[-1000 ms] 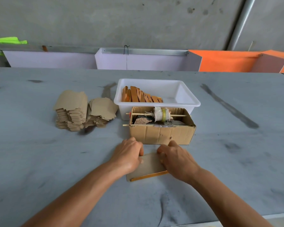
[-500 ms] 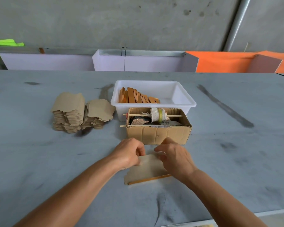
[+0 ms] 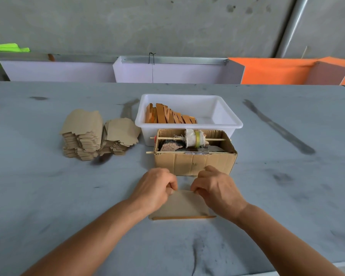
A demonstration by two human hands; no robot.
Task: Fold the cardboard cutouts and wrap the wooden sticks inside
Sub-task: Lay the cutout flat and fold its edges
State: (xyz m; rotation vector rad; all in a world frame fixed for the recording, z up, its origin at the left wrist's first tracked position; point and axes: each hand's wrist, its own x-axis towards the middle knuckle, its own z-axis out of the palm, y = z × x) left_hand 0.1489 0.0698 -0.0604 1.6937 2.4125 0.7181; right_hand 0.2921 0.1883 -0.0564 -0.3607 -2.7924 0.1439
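A brown cardboard cutout [image 3: 182, 205] lies on the grey table in front of me, its far edge lifted. My left hand [image 3: 154, 189] pinches that far edge at the left, and my right hand [image 3: 215, 189] pinches it at the right. A thin wooden stick [image 3: 184, 217] lies along the cutout's near edge, its ends poking out. More orange-brown wooden sticks [image 3: 168, 116] lean together in a white plastic tub [image 3: 227, 124]. Two stacks of flat cardboard cutouts [image 3: 82, 134] sit to the left of the tub.
An open cardboard box [image 3: 195, 162] stands just beyond my hands, holding a cloth-wrapped roll on a skewer and some scraps. White and orange panels [image 3: 167, 71] line the table's far edge. The table's near edge runs at the lower right.
Both hands have drawn the cutout's far edge up and toward me, so the cutout stands steeper. The stick at its near edge now lies level across the view.
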